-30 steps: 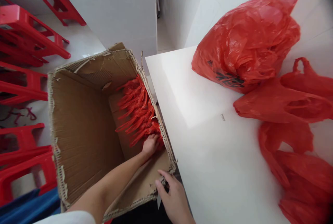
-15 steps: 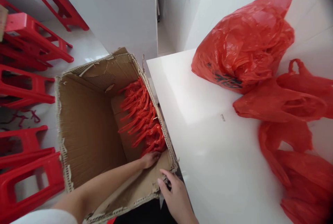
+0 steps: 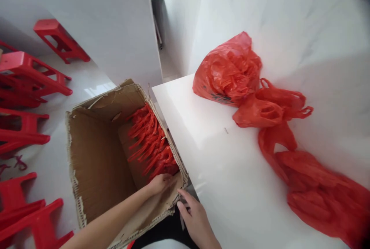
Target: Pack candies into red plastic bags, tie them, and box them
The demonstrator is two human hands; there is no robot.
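A worn cardboard box point(image 3: 95, 156) with ragged edges stands beside the table. Along its right inner wall lie several knotted red plastic bags point(image 3: 150, 137) in a row, handles pointing left. My left hand point(image 3: 160, 182) reaches down into the box, against the nearest bags and close to the near wall. Its fingertips are partly hidden, so their grip is unclear. At the box's near right corner, my right hand point(image 3: 196, 216) has its thumb and forefinger bent around the cardboard edge. A thin grey strip hangs below that corner.
On the white table point(image 3: 231, 179) to the right rest a bulging red plastic bag point(image 3: 228, 71) with black print, smaller red bags point(image 3: 260, 110) and a long crumpled red bag point(image 3: 323, 191). Red plastic stools point(image 3: 23, 125) stand on the floor at left. A pale partition point(image 3: 115, 21) rises behind the box.
The view has shifted, so the table's bags appear smaller and further left. My left hand has drawn slightly back from the nearest bags. My right hand stays at the box corner.
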